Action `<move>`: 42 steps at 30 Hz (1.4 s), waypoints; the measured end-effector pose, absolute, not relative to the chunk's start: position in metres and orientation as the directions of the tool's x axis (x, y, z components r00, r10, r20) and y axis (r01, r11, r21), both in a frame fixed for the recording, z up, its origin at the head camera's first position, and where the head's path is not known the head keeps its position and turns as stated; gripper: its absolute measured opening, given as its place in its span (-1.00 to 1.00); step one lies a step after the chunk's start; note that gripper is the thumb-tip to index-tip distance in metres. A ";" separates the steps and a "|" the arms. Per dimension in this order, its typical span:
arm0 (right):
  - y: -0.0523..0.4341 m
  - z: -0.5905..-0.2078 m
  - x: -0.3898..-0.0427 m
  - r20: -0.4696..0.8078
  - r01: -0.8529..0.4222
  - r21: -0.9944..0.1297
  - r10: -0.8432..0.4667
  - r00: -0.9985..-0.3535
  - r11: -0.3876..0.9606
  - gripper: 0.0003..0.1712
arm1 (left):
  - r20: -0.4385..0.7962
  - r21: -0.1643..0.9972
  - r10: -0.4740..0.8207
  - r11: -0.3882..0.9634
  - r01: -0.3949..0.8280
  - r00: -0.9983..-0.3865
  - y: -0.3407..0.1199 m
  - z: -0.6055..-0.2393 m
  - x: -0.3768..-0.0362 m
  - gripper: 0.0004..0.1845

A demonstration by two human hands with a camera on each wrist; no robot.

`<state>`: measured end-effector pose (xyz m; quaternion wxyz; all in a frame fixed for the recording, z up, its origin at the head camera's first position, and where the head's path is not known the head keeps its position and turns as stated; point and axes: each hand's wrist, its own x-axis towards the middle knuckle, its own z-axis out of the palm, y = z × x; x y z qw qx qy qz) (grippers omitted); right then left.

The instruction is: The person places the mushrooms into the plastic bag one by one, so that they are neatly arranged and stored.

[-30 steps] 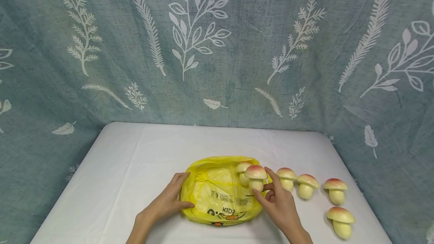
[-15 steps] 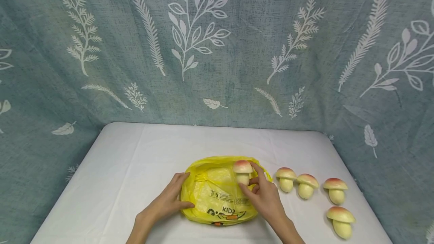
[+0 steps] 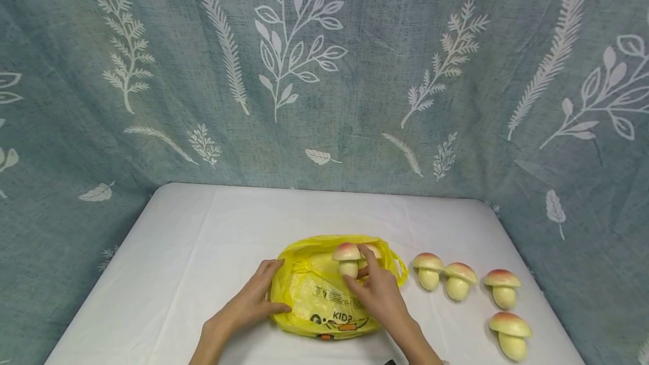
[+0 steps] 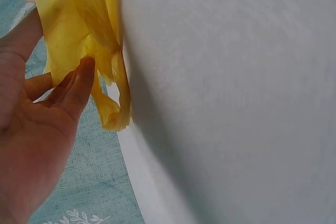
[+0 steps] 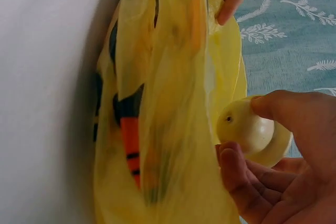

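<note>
A yellow plastic bag (image 3: 299,306) with black lettering lies mouth up on the table. My left hand (image 3: 250,294) holds its left rim, thumb and fingers spread along the edge; the left wrist view shows the fingers (image 4: 84,80) against the thin film. My right hand (image 3: 382,294) pinches a toy mushroom (image 3: 347,253) with a reddish cap and pale stem, over the bag's opening. In the right wrist view the stem end of this mushroom (image 5: 244,124) faces the camera, between thumb and fingers. A second mushroom (image 3: 374,250) sits at the bag's right side, partly hidden by my right hand.
Right of the bag stand two mushrooms close together, a nearer one (image 3: 428,271) and its neighbour (image 3: 458,281). Farther right are another mushroom (image 3: 503,289) and one at the front (image 3: 511,334). A leaf-patterned curtain (image 3: 324,100) surrounds the white table (image 3: 213,230).
My right hand has carried the mushroom leftward over the bag's mouth, past the second mushroom, which was briefly covered and shows again behind the fingers. My left hand has stayed at the rim.
</note>
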<state>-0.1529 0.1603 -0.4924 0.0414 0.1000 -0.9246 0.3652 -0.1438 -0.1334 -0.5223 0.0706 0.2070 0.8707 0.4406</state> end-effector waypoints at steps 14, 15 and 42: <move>0.146 -0.500 -0.164 0.143 -0.244 -0.601 -0.197 -0.970 0.761 -0.17 | 0.054 0.800 0.418 0.525 0.289 -0.907 -0.132 -0.521 -0.143 0.01; 0.145 -0.500 -0.164 0.144 -0.245 -0.599 -0.199 -0.969 0.762 -0.16 | 0.055 0.801 0.418 0.524 0.291 -0.907 -0.132 -0.522 -0.143 0.00; 0.131 -0.518 -0.170 0.225 -0.259 -0.535 -0.160 -0.961 0.804 -0.21 | 0.075 0.793 0.420 0.525 0.310 -0.904 -0.131 -0.524 -0.142 0.00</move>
